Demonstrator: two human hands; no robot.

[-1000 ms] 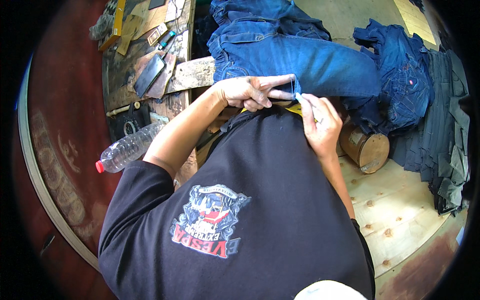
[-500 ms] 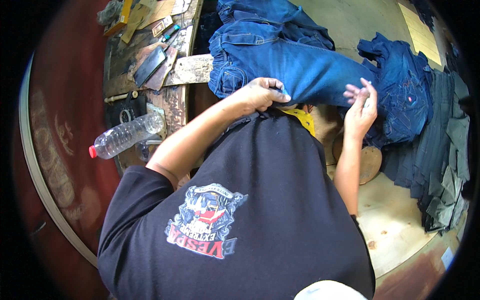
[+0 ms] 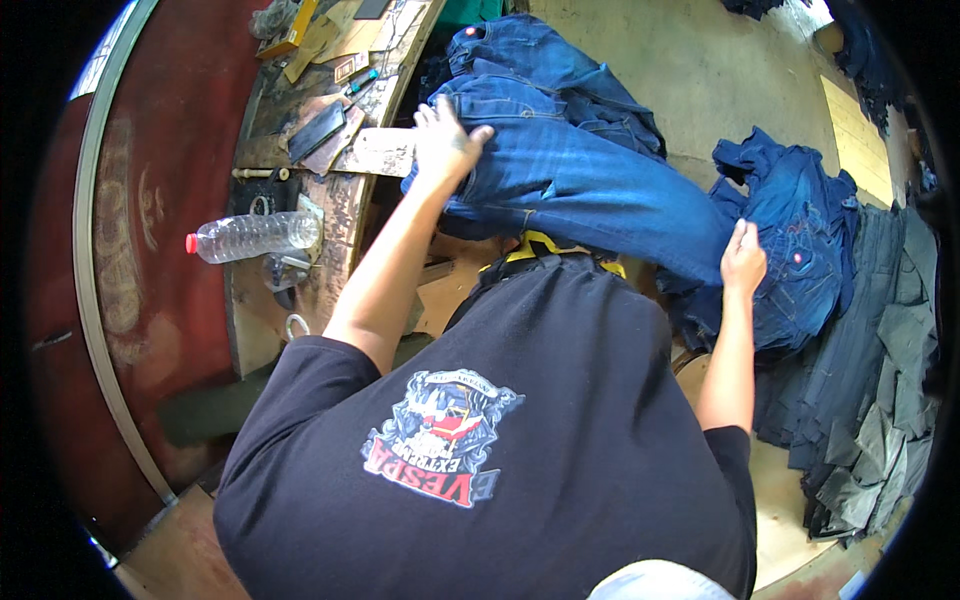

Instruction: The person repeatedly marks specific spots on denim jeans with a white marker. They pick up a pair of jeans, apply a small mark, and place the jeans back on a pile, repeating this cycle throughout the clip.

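A pair of blue denim jeans [image 3: 590,185] is stretched across in front of me, its elastic-looking gathered waist to the left and a leg running right. My left hand [image 3: 447,150] rests at the waist end, fingers and thumb spread over the cloth. At the other end, my right hand [image 3: 743,260] has its fingers closed on the edge of the leg. Beside that hand lies a crumpled heap of dark blue denim [image 3: 800,240] with embroidery and a small red-and-white spot. Another denim piece [image 3: 530,50] lies behind the jeans.
On the left stands a worn wooden table [image 3: 345,215] with a phone [image 3: 317,133], a teal-ended tool [image 3: 361,82] and a clear plastic bottle [image 3: 255,237] with a red cap. Stacked grey-black cloth [image 3: 850,360] hangs at the right. Something yellow [image 3: 540,243] shows by my waist.
My left hand has left its pinch at the jeans' near edge and spread at the waist end. My right hand, formerly raised and loose, now grips the leg. The view has shifted.
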